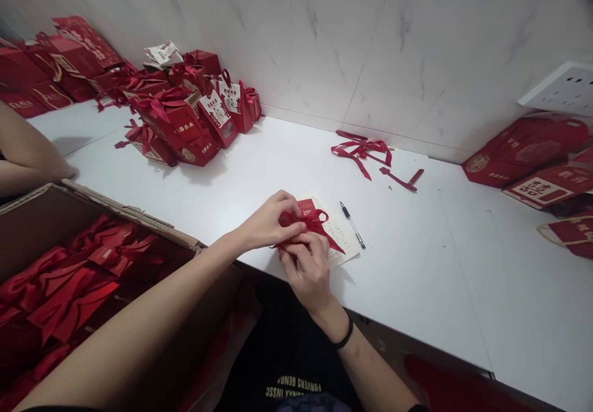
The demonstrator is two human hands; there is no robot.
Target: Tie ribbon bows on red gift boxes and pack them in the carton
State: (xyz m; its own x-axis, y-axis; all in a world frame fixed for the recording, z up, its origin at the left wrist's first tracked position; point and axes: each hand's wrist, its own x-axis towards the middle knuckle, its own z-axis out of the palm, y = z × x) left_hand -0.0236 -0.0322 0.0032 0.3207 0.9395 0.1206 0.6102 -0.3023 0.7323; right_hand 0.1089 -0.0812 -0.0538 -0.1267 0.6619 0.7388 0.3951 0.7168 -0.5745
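Just above the table's front edge, a small red gift box (306,204) with white print is partly hidden by my hands. A red ribbon (331,241) lies over it, with a loop and a pointed tail showing on the right. My left hand (277,219) reaches in from the left, its thumb and fingers closed on the ribbon. Below it, my right hand (309,267), with a black band at the wrist, has curled fingers closed on the ribbon's lower part. Under the box is a sheet of paper (343,237) with writing, and a pen (353,225) lies beside it.
Loose red ribbons (361,149) lie near the wall. Tied red boxes (178,125) are grouped at the back left, and more red boxes (523,149) stand at the right. A cardboard carton (134,214) of red boxes adjoins the table. Another person's arm (32,140) rests at left.
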